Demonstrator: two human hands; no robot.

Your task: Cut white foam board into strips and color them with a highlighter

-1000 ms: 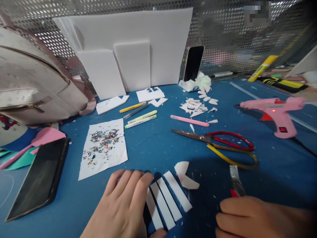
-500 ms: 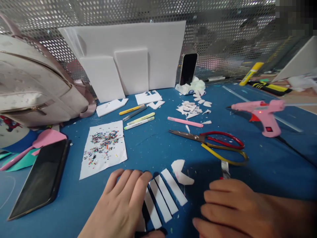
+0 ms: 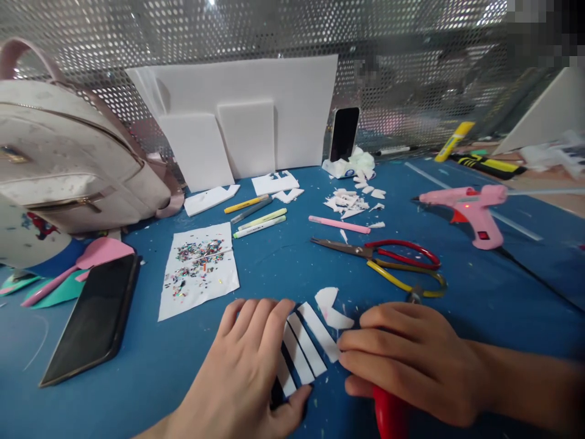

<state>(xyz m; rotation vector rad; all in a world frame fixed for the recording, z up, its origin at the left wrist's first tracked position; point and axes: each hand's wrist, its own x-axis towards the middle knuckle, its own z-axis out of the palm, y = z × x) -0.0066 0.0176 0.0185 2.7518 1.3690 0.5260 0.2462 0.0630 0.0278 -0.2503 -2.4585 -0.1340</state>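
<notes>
My left hand (image 3: pixel 249 360) is curled over a row of white strips (image 3: pixel 301 353), its fingertips at their far ends and its thumb near the close ends. Dark gaps run between the strips, and my palm hides part of the row. Just right of them, my right hand (image 3: pixel 406 360) is closed round a red-handled tool (image 3: pixel 388 411). A small metal end shows beyond my knuckles, but the tool's kind is hidden. A notched white scrap (image 3: pixel 333 308) lies between my hands. Beyond my right hand rest scissors (image 3: pixel 368 250) with red and yellow handles.
A pink glue gun (image 3: pixel 470 204) with its cord lies at right. Coloured bits cover a paper sheet (image 3: pixel 228 268); markers (image 3: pixel 260 224) and white scraps (image 3: pixel 345 201) lie behind. A dark phone (image 3: pixel 94 317), backpack (image 3: pixel 82 164) and white boards (image 3: pixel 247 137) stand or lie around.
My right hand has moved left toward the strips, and the red handle now shows below it. My left thumb has come into clearer view by the strips. The whole view has shifted slightly.
</notes>
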